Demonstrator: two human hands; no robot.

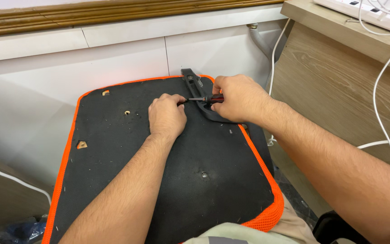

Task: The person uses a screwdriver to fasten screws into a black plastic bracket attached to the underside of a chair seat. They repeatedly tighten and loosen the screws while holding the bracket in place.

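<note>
While the right hand (pixel 239 97) grips a screwdriver (pixel 204 99) near the panel's orange edge (pixel 256 149), left fingers (pixel 170 100) pinch its tip.

2 bare, hairy forearms, no sleeves, rings or watch; beige trousers below.

Screwdriver (pixel 204 99): small, black-and-red handle with a thin bright metal shaft, lying roughly level, tip pointing left. The handle is mostly hidden in a closed grip; the tip end is pinched (contact point itself hidden).

Black bracket (pixel 198 92): elongated plastic piece lying flat across the far right corner of the panel, its far end overhanging the edge.

Panel (pixel 159 180): flat board covered in black fabric, bordered with orange mesh, bearing several screw holes.
</note>
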